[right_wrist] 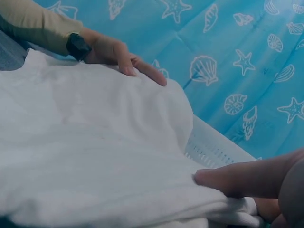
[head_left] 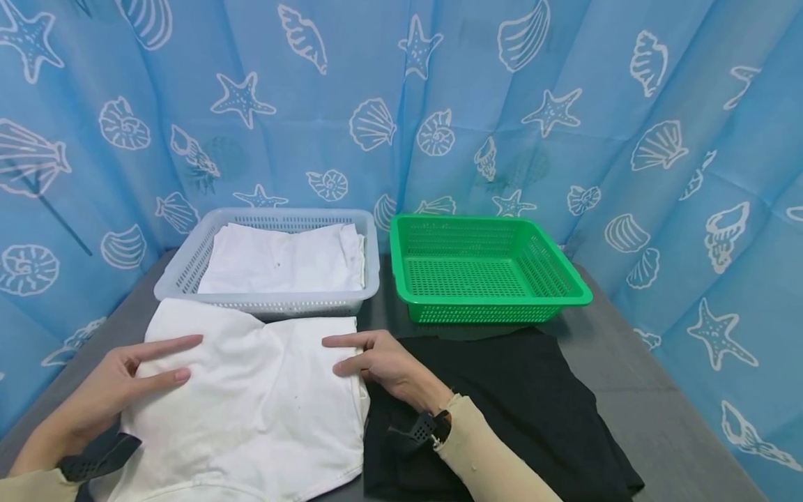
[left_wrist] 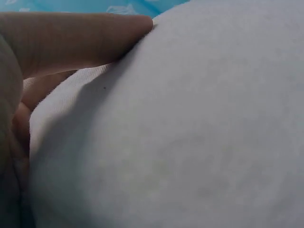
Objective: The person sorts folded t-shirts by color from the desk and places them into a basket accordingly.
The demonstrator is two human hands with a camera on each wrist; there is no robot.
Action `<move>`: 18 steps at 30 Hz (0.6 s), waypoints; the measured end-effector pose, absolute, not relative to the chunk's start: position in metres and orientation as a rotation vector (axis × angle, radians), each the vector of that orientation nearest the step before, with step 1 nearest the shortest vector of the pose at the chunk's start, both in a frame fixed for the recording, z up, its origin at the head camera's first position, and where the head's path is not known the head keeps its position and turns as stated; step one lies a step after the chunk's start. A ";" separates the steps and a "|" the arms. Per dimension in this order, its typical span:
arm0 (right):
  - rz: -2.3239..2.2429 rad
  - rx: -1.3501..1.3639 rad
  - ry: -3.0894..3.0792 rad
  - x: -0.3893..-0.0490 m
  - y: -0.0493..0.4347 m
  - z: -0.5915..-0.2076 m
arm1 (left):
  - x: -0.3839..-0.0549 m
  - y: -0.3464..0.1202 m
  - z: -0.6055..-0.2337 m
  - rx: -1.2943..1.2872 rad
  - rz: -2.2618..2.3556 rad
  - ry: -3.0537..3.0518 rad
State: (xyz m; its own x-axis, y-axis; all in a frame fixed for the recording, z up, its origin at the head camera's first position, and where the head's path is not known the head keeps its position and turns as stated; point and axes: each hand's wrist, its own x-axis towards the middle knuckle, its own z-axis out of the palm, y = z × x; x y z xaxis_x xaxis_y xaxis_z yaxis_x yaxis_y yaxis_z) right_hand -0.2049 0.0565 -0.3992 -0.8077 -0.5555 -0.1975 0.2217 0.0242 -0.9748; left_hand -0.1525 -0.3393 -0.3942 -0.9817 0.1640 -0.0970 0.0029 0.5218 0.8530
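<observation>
Head cam: wht cloth (head_left: 251, 404) in both hands (head_left: 105, 392) (head_left: 385, 364)

I can read no text, label, brand, number or sign: not on the green basket (head_left: 495, 300), the pale basket (head_left: 314, 300) to its left, the black cloth (head_left: 489, 418) in front of it, or my white cloth (head_left: 251, 397) to its front left. The curtain (head_left: 464, 84) behind it bears only shell and starfish drawings.
</observation>
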 end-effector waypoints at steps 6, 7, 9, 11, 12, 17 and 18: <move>-1.816 -0.391 1.847 -0.205 0.061 -0.396 | -0.150 -0.334 -0.391 0.202 1.452 2.612; -1.813 -0.395 1.864 -0.205 0.062 -0.395 | -0.149 -0.333 -0.390 0.214 1.466 2.611; -1.812 -0.401 1.886 -0.205 0.064 -0.393 | -0.148 -0.331 -0.389 0.232 1.491 2.612; -1.819 -0.408 1.892 -0.205 0.065 -0.391 | -0.147 -0.330 -0.387 0.244 1.522 2.611; -1.822 -0.413 1.899 -0.206 0.066 -0.390 | -0.146 -0.330 -0.387 0.250 1.532 2.618; -1.853 -0.465 1.948 -0.208 0.069 -0.379 | -0.145 -0.332 -0.383 0.218 1.527 2.690; -1.859 -0.479 1.953 -0.209 0.069 -0.377 | -0.145 -0.332 -0.382 0.216 1.526 2.702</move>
